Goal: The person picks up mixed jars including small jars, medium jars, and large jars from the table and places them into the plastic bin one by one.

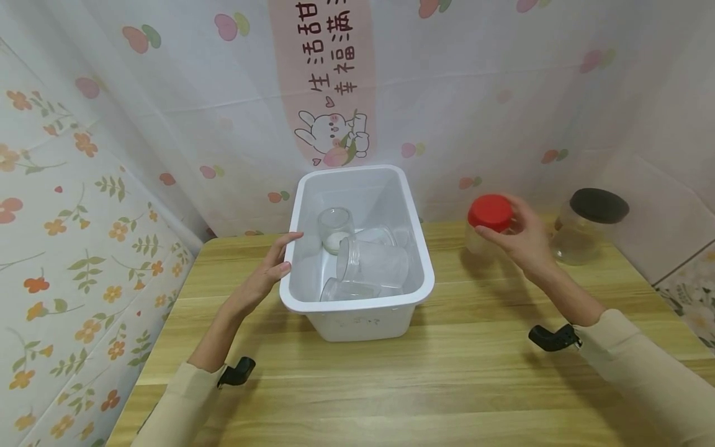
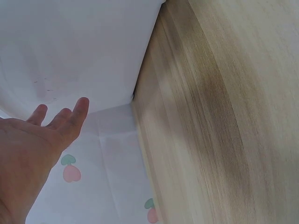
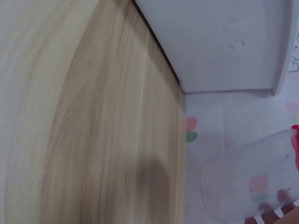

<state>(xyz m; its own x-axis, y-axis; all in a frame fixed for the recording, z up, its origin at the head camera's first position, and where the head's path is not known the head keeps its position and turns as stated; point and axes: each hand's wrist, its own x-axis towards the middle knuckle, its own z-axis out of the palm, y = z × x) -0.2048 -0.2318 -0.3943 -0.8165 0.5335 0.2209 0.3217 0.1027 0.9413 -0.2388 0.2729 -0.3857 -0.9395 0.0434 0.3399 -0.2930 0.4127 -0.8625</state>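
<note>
My right hand grips a clear jar with a red lid around its upper part. In the right wrist view, fingertips show through the jar wall, and its base appears raised off the table. At the left side of a white plastic tub, my left hand has its fingers loosely extended at the rim. Inside the tub lie several clear lidless jars, among them a large one on its side and a smaller one at the back left.
A clear jar with a black lid stands at the right end of the wooden table. Printed curtains hang directly behind the table and along its left side.
</note>
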